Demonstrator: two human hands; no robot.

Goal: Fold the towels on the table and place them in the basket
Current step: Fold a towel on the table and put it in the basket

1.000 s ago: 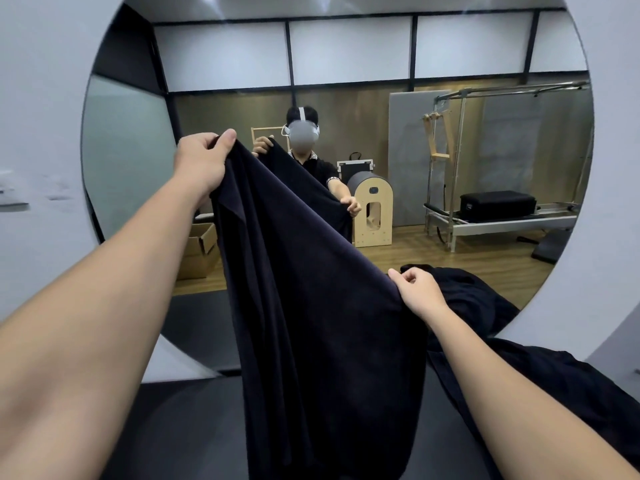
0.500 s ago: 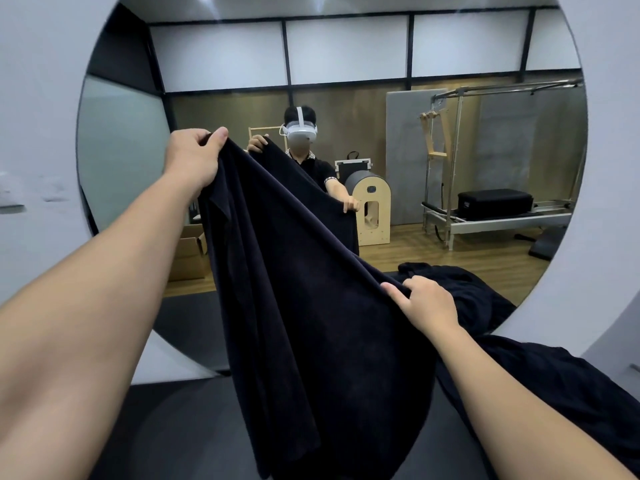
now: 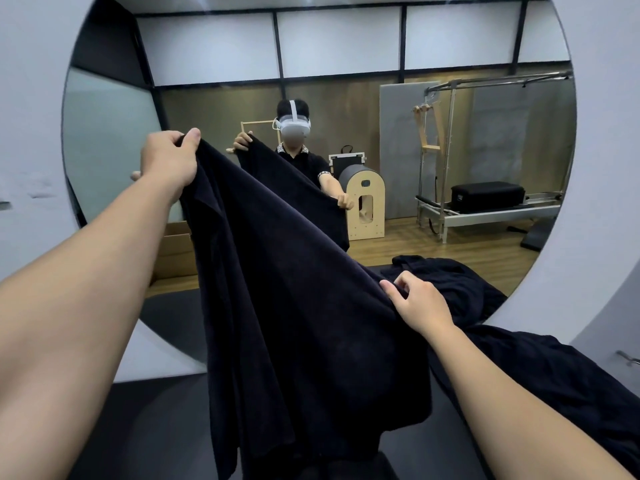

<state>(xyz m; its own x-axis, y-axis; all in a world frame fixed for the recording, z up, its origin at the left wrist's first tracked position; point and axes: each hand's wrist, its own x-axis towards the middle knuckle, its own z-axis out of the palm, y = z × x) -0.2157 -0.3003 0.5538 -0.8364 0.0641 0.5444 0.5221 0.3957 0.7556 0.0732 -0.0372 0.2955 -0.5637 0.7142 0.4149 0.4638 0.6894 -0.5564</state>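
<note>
the large dark navy terry towel hangs in the air between the two hands, stretched along its top edge. the left hand is raised high at the left, fingers and thumb pinched shut on one upper corner. the right hand sits lower and to the right, closed on the other corner, so the top edge slopes down from left to right. the hands are well apart. the cloth falls in long vertical folds, deepest under the left hand, and its lower end reaches down to the dark grey counter. to the right, a second dark navy towel lies crumpled on the counter, just beside the right forearm. behind it all, a big round wall mirror reflects the scene.
</note>
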